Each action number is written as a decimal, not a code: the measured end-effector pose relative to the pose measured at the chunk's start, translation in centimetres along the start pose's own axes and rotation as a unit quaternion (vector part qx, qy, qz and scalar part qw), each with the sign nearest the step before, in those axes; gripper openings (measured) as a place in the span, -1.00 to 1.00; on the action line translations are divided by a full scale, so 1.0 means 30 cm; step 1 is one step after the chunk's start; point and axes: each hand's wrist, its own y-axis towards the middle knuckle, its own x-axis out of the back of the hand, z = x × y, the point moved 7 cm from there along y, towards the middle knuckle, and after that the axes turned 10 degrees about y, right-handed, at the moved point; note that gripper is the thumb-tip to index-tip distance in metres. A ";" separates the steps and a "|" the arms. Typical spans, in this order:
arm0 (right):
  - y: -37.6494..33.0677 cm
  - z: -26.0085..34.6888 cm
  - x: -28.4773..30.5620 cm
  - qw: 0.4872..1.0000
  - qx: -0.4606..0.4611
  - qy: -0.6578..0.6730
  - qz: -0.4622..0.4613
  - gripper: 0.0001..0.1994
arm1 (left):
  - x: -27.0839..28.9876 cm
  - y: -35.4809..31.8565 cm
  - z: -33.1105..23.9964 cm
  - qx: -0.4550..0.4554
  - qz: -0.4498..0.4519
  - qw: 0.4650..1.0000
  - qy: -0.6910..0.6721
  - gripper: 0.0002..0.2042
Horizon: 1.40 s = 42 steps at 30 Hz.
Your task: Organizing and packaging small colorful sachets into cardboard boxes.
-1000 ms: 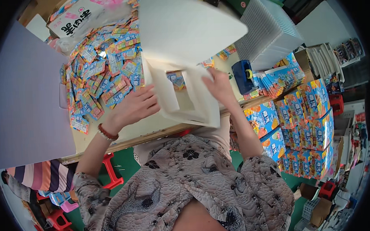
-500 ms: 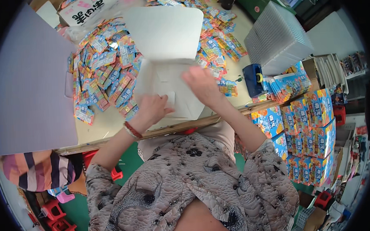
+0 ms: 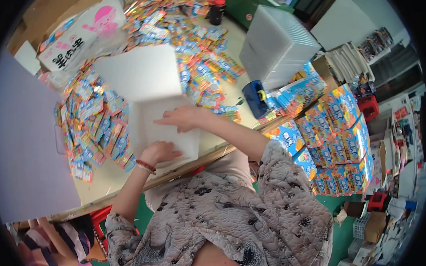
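Observation:
A white cardboard box [image 3: 144, 129] lies near the table's front edge, its large lid flap [image 3: 136, 72] raised and leaning to the far side. My left hand [image 3: 160, 152] is at the near side of the box, a finger stretched out to the right along the wall; its other fingers are partly hidden. Over the box's inside, my right hand [image 3: 181, 118] reaches in from the right, index finger pointing left and the others loosely apart. Neither hand shows a loose thing in it. Small colourful printed packets [image 3: 96, 121] lie heaped left of the box and beyond it.
A blue tape dispenser [image 3: 255, 99] stands to the right, before a stack of translucent plastic trays [image 3: 278, 47]. Blue printed cartons [image 3: 339, 141] are piled beside the table. A printed white carton [image 3: 82, 34] and a dark red-lidded jar [image 3: 216, 11] stand at the back. Someone in striped clothing [image 3: 56, 242] is at lower left.
The view has turned, so the table appears shifted left. My right hand has moved from the box's far right side to over its inside. A small white flap inside no longer shows.

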 end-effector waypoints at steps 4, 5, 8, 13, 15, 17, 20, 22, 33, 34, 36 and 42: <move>-0.239 0.175 0.386 0.969 0.108 0.071 -0.208 -0.71 | 0.001 -0.046 0.005 0.009 0.011 1.000 -0.013 -0.51; -0.371 0.179 0.508 0.949 0.107 -0.003 -0.296 -0.78 | -0.003 -0.064 0.012 0.016 0.005 1.000 -0.023 -0.51; -0.765 -0.023 0.831 0.840 -0.036 -0.139 -0.522 -0.80 | 0.042 -0.107 -0.017 0.013 -0.036 0.998 -0.045 -0.56; -1.030 -0.334 1.092 0.893 -0.179 -0.084 -0.405 -0.90 | 0.238 -0.245 -0.097 -0.023 -0.215 0.960 -0.177 -0.71; -1.034 -0.452 1.092 0.913 -0.254 0.090 -0.308 -0.88 | 0.255 -0.277 -0.105 -0.014 -0.235 0.946 -0.221 -0.77; -1.030 -0.500 1.102 0.918 -0.250 0.135 -0.277 -0.87 | 0.247 -0.291 -0.105 -0.010 -0.252 0.939 -0.233 -0.77; -1.032 -0.554 1.111 0.914 -0.256 0.208 -0.235 -0.85 | 0.238 -0.313 -0.103 -0.009 -0.280 0.927 -0.250 -0.79; -1.036 -0.565 1.120 0.907 -0.267 0.235 -0.225 -0.84 | 0.247 -0.320 -0.102 -0.012 -0.292 0.922 -0.256 -0.80; -1.017 -0.562 1.118 0.935 -0.279 0.157 -0.150 -0.84 | 0.317 -0.307 -0.131 -0.005 -0.331 0.899 -0.287 -0.87; -0.999 -0.552 1.115 0.945 -0.262 0.136 -0.144 -0.83 | 0.317 -0.305 -0.134 -0.004 -0.332 0.899 -0.287 -0.87; -0.998 -0.533 1.093 0.944 -0.255 0.118 -0.173 -0.82 | 0.323 -0.305 -0.143 -0.015 -0.355 0.895 -0.271 -0.89; -1.021 -0.518 1.084 0.917 -0.207 0.096 -0.328 -0.81 | 0.358 -0.304 -0.172 -0.041 -0.395 0.878 -0.267 -0.90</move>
